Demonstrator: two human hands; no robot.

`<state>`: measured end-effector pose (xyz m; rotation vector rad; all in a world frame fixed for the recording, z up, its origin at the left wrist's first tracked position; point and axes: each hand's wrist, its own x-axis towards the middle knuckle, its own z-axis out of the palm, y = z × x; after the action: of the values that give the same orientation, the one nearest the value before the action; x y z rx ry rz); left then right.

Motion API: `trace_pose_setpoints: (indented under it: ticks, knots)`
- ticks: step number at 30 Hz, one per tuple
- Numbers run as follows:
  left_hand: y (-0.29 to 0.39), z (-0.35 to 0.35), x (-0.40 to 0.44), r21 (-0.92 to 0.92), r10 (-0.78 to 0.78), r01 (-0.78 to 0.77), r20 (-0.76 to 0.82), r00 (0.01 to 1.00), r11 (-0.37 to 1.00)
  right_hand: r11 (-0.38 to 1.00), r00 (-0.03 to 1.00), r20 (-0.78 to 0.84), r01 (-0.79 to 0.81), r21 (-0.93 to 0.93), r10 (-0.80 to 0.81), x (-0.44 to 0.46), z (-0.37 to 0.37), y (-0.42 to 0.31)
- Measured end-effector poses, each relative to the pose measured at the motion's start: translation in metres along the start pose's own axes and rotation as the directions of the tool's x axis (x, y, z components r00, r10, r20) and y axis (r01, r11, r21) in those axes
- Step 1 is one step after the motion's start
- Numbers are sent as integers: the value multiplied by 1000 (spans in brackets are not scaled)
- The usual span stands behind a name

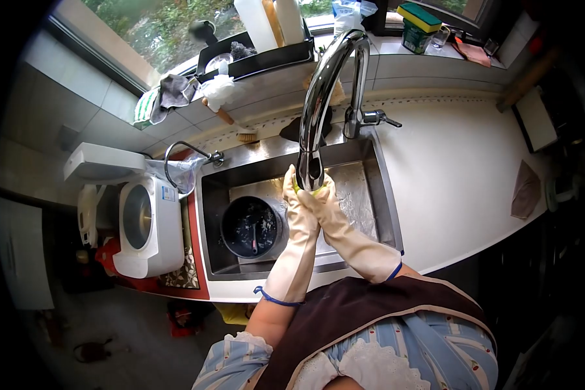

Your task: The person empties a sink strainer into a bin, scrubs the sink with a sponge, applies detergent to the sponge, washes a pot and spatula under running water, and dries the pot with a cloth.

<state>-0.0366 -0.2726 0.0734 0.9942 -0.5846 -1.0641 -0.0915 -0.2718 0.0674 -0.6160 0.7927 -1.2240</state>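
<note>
Both of my hands wear cream rubber gloves and meet beneath the spout of the chrome faucet [316, 104], over the steel sink [387, 195]. My left hand [296, 195] and my right hand [325, 195] are pressed together, fingers curled round something yellow-green [316, 191] that shows only as a sliver between them. The spout's head hides part of the fingers. To the left of my hands, inside the sink, a dark round pot [235, 227] holds water with pale bits and a spoon [255, 237].
A white rice cooker [166, 227] with its lid raised stands left of the sink. Behind the sink lies a brush [246, 136]. The white counter [448, 169] extends right, with a brown cloth [525, 190] near its edge. A black rack [266, 62] sits on the windowsill.
</note>
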Motion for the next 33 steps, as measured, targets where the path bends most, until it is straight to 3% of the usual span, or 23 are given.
trace_pose_setpoints:
  ticks: [3,4,6,7,9,10,12,16,18,19,20,22,23,24,25,26,28,29,30,31,32,33]
  knots:
    - [27,17,-6,-275,-237,266,135,962,924,988,992,48,-112,-105,117,1,-9,-2]
    - [27,17,-7,-274,-237,267,137,962,924,984,989,58,-130,-122,138,2,-11,-4]
    - [22,18,-12,44,-146,145,17,989,988,977,982,75,-162,-142,173,3,-16,-5]
    - [17,17,-14,45,-147,146,19,989,988,973,979,82,-175,-151,189,3,-18,-2]
    - [7,12,-16,268,8,19,-100,995,963,969,975,82,-190,-157,205,5,-22,3]
    - [6,9,-16,268,9,19,-100,995,963,969,977,73,-190,-158,203,3,-21,3]
    - [7,3,-15,604,147,-170,89,985,778,980,989,33,-141,-143,147,-12,-4,-28]
    - [3,5,-17,577,135,-97,-24,991,811,983,997,-1,-80,-165,81,-11,-12,-15]
    - [5,-1,-17,466,-78,90,-45,996,880,984,996,13,-82,-156,85,-10,-17,-11]
    - [9,-6,-15,466,-80,92,-45,996,880,986,996,27,-84,-146,89,-10,-15,-14]
    - [15,-11,-12,493,-92,49,62,994,868,986,996,26,-85,-146,90,-10,-13,-17]
    - [18,-12,-15,516,-106,5,167,980,856,934,974,-183,-186,-304,135,-8,-5,-23]
    - [25,-4,-23,327,-170,161,-1,985,931,879,978,-206,-121,-461,26,-2,-10,-16]
    - [29,0,-27,102,-263,280,-149,953,955,880,978,-207,-118,-459,23,11,-21,0]
    - [27,-11,-24,198,-270,266,-5,963,943,827,948,-162,146,-542,-273,26,-33,24]
    - [26,-16,-21,201,-271,266,-5,963,943,695,835,-92,385,-607,-542,29,-32,25]
    - [23,-21,-14,599,-257,255,-85,963,759,748,872,-109,338,-572,-477,20,-31,12]
    - [60,9,-23,603,-392,388,-132,910,697,743,899,-59,320,-588,-434,15,-28,-1]
    - [58,10,-24,601,-392,389,-134,910,698,736,922,-7,305,-605,-388,11,-26,-9]
    - [54,9,-25,509,-413,371,-32,910,777,880,974,-4,202,-429,-226,11,-25,-11]
    - [50,8,-25,406,-420,358,71,905,841,880,975,-2,201,-430,-224,7,-19,-24]
    - [42,6,-22,292,-466,437,33,884,851,947,998,43,49,-319,-38,2,-14,-40]
